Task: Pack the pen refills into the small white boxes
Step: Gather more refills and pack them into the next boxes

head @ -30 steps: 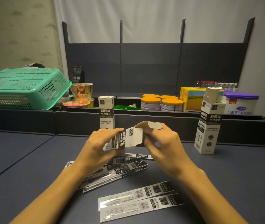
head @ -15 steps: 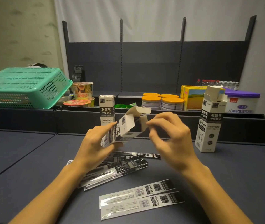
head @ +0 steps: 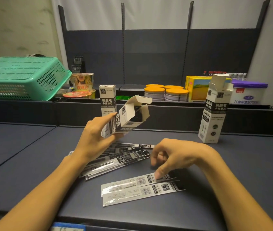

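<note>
I saw the left hand [head: 95,139] hold a small white cardboard box [head: 125,119], tilted, flaps open. At 5 o'clock from it, the right hand [head: 174,157] pressed curled fingers on two flat white refill packets [head: 137,189]. A second open box [head: 215,110] stood at 2 o'clock, a green plastic basket [head: 22,79] at 10.

Our left hand [head: 95,139] is raised w/ fingers closed around a box. Our right hand [head: 174,157] is low, palm down, fingers curled, thumb tip pressing down. Both forearms bare.
</note>
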A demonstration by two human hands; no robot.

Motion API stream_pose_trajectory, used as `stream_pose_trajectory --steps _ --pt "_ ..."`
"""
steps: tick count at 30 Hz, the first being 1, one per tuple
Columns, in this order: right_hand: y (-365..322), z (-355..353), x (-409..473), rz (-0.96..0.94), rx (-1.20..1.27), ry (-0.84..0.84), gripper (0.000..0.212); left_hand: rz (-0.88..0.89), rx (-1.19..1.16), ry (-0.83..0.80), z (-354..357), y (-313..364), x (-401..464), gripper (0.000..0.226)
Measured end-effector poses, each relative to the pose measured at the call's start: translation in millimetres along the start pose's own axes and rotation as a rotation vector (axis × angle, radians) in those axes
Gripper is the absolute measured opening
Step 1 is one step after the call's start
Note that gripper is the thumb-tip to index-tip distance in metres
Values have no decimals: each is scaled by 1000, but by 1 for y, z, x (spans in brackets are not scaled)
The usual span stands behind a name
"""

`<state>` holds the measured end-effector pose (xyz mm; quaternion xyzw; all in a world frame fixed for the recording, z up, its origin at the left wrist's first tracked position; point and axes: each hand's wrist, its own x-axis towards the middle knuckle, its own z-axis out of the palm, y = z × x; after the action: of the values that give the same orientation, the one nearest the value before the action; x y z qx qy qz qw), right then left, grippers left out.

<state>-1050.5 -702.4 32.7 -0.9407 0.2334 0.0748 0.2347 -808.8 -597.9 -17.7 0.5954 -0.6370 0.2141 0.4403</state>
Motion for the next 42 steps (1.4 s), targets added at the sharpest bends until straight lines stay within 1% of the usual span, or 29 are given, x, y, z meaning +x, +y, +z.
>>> stream_pose_trajectory --steps 3,7,10,12,15,18,21,24,28,30,32,35,40,42 --pt "0 3 2 49 -12 -44 30 -8 -1 3 -1 1 1 70" --pt "0 5 6 57 -10 -42 21 -10 -14 3 -1 0 1 69" --pt "2 4 5 53 -1 15 21 -15 -16 -1 0 -1 1 70" --pt "5 2 4 7 54 89 19 -18 -15 4 0 -1 1 70" --pt "3 -3 0 -138 247 240 15 -25 -17 11 0 -1 2 70" --pt "-3 -8 -7 -288 532 379 10 -32 -23 23 0 0 2 70" --pt "-8 -11 -14 -422 800 468 6 -36 -26 25 0 -1 1 70" --pt "-12 -15 -19 -487 1005 580 5 -46 -40 23 1 -3 0 70" --pt "-15 -24 -25 -563 1319 735 13 -31 -33 35 2 -2 1 70" --pt "-14 -28 -29 -600 1407 826 9 -22 -41 39 1 -2 1 70" --pt "-11 -30 -32 -635 1455 906 8 -20 -50 42 1 -2 1 69" --pt "-10 -33 -34 -675 1449 980 11 -17 -43 43 2 -3 1 67" --pt "-10 -30 -32 -697 1357 1061 10 -14 -46 37 2 -3 1 67" --pt "-12 -30 -31 -688 1308 1076 14 -11 -52 33 2 -3 1 67"
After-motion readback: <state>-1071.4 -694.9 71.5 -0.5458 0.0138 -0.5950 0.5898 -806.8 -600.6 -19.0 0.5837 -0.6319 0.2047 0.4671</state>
